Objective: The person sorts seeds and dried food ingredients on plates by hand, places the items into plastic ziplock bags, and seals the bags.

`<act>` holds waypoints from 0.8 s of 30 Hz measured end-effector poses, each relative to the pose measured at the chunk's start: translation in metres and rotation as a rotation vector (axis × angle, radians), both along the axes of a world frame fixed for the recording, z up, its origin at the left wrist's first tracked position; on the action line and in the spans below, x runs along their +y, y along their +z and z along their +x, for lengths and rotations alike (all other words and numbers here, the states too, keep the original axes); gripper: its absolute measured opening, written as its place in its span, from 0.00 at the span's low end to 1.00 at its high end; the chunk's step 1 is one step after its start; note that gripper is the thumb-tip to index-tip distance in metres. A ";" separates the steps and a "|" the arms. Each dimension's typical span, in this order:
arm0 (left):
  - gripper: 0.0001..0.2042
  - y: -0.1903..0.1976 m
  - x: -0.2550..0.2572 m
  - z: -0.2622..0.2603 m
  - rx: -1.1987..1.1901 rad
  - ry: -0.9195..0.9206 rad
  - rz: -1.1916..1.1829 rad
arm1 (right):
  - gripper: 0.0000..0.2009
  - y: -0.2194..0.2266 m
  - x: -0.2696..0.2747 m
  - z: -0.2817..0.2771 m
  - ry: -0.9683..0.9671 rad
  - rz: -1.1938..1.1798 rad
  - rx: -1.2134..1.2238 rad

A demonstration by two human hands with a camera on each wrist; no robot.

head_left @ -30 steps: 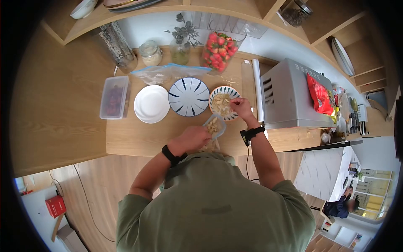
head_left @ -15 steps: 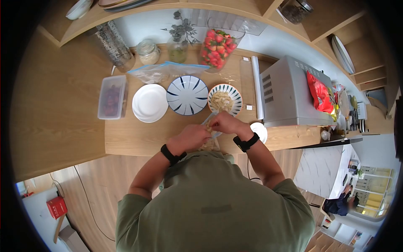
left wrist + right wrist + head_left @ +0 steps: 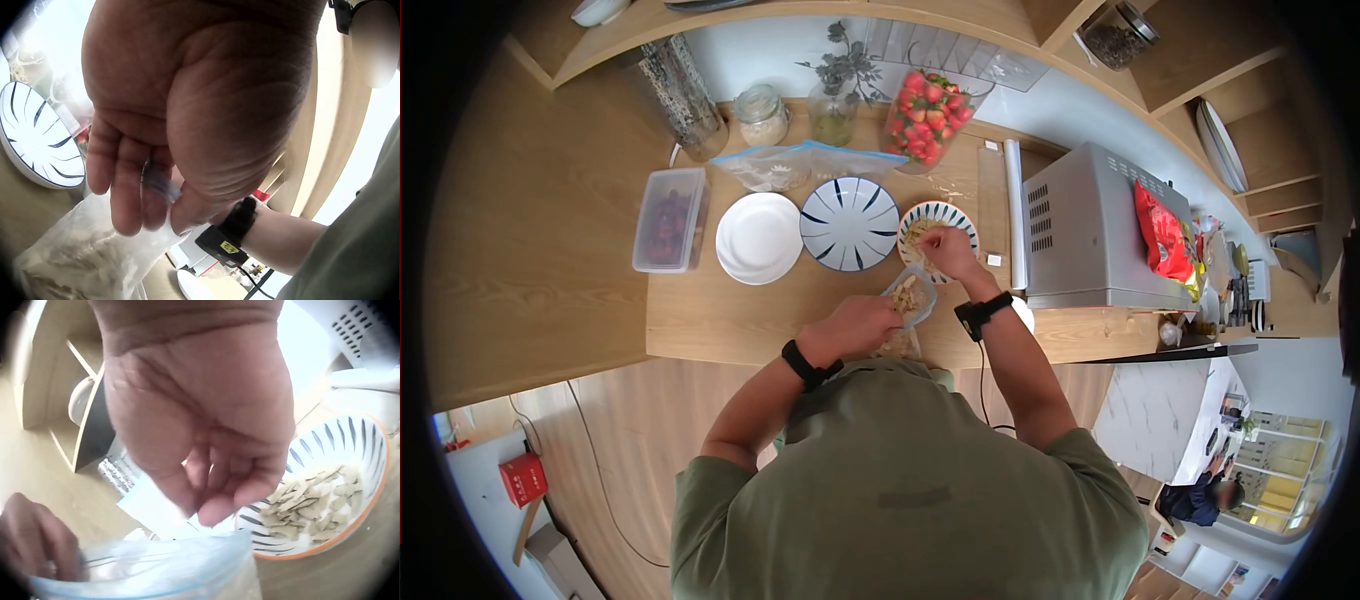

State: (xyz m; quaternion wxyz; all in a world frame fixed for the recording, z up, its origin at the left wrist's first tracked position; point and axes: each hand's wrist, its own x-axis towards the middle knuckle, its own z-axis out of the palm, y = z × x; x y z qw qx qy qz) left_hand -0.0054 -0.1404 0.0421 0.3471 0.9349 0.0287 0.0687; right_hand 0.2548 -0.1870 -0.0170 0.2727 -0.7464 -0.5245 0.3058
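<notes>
My left hand (image 3: 863, 326) pinches the edge of a clear zip bag (image 3: 915, 300) of pale dried slices at the counter's front edge. In the left wrist view the bag (image 3: 94, 250) hangs below its fingers. My right hand (image 3: 948, 252) is over the near side of a small striped bowl (image 3: 969, 232) with an orange rim. Its fingers curl together in the right wrist view, and nothing shows between the fingertips. Pale dried slices (image 3: 306, 503) lie in that bowl. The bag's blue-edged mouth (image 3: 150, 569) is just below the right hand.
Left of the bowl sit a larger blue-striped plate (image 3: 849, 225), white plates (image 3: 758, 240) and a lidded plastic box (image 3: 668, 220). Behind stand another zip bag (image 3: 800, 165), a jar (image 3: 761, 115) and a container of strawberries (image 3: 927, 118). A silver oven (image 3: 1090, 235) stands right.
My right hand moved from the small bowl to the bag's mouth, then back over the bowl. The left hand kept hold of the bag in nearly the same place.
</notes>
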 end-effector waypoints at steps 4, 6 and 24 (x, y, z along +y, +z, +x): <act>0.03 0.009 0.000 -0.001 0.010 0.000 0.002 | 0.08 -0.035 0.005 0.003 -0.108 0.199 -0.462; 0.03 0.008 0.001 -0.003 0.004 -0.002 0.011 | 0.08 -0.033 0.001 -0.004 -0.108 0.145 -0.448; 0.04 -0.001 0.003 0.000 0.034 -0.005 0.026 | 0.09 -0.033 -0.039 0.020 -0.481 0.098 0.191</act>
